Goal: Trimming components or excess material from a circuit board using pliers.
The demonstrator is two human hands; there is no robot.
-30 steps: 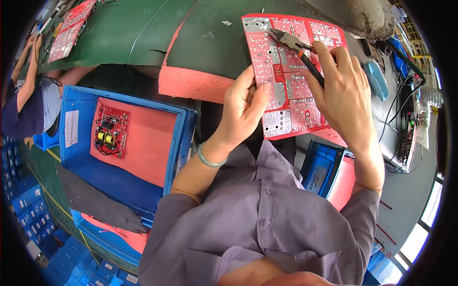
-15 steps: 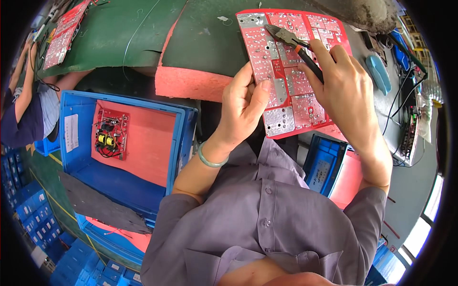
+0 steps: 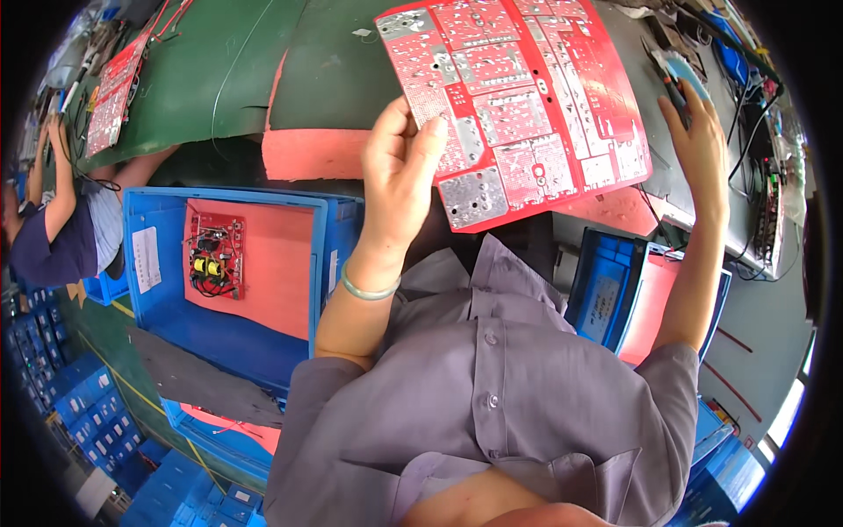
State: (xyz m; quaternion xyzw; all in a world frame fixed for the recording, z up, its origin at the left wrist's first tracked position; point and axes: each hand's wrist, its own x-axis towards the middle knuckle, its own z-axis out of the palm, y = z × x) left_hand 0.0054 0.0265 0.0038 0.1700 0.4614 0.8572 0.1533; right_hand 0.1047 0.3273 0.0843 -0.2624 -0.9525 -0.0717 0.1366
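Observation:
My left hand (image 3: 402,180) grips the lower left edge of a large red circuit board (image 3: 555,98), thumb on its face and fingers behind. The board is tilted, its soldered side toward me, with silver solder patches and rows of joints. Over at the right, my right hand (image 3: 702,145) reaches past the board, its thumb and fingers around the handles of cutting pliers (image 3: 666,72). The pliers point away from me, beside a light-blue object (image 3: 687,74). Their handle ends are partly hidden by the fingers.
A blue crate (image 3: 321,263) at left holds a red board with components (image 3: 216,255) on pink foam. Another blue crate (image 3: 602,294) stands at right. A pink foam block (image 3: 316,154) edges the green bench. Far left, another person's arms (image 3: 60,176) work near a red board (image 3: 114,97).
The pliers have left the board's face and moved right with my right hand. The board has shifted left and turned slightly in my left hand, showing more of its right side.

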